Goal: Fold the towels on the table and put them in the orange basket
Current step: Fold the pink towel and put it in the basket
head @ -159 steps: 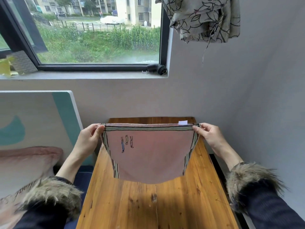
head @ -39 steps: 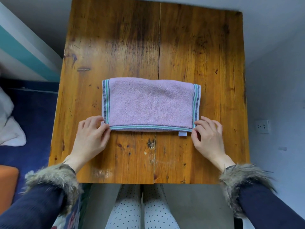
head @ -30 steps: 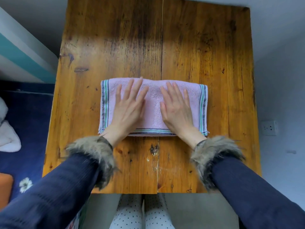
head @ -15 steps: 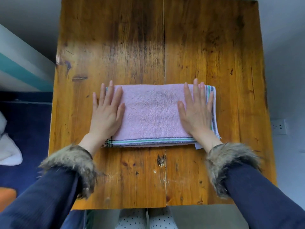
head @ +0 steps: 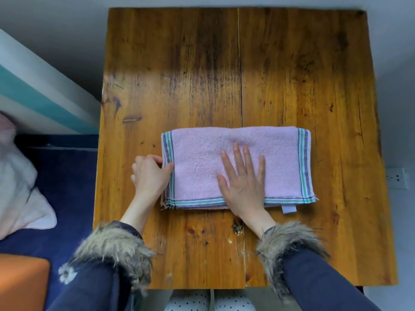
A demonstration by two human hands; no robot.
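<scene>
A pink towel (head: 278,158) with green and blue striped borders lies folded into a long rectangle across the middle of the wooden table (head: 202,63). My left hand (head: 151,176) pinches the towel's left striped edge, thumb on top and fingers curled at the side. My right hand (head: 243,187) rests flat, fingers spread, on the towel's middle near its front edge. A white label sticks out at the towel's front right corner. An orange corner of the basket (head: 22,281) shows at the bottom left, beside the table.
A dark blue surface (head: 67,176) lies left of the table, with a white cloth heap (head: 20,194) on it. A white and teal board (head: 40,95) leans at the far left. A wall socket (head: 396,178) sits on the right wall. My legs show under the table's front edge.
Both hands lay flat on the towel's ends half a second ago. My left hand has slid off to grip the left edge, and my right hand has moved to the towel's middle.
</scene>
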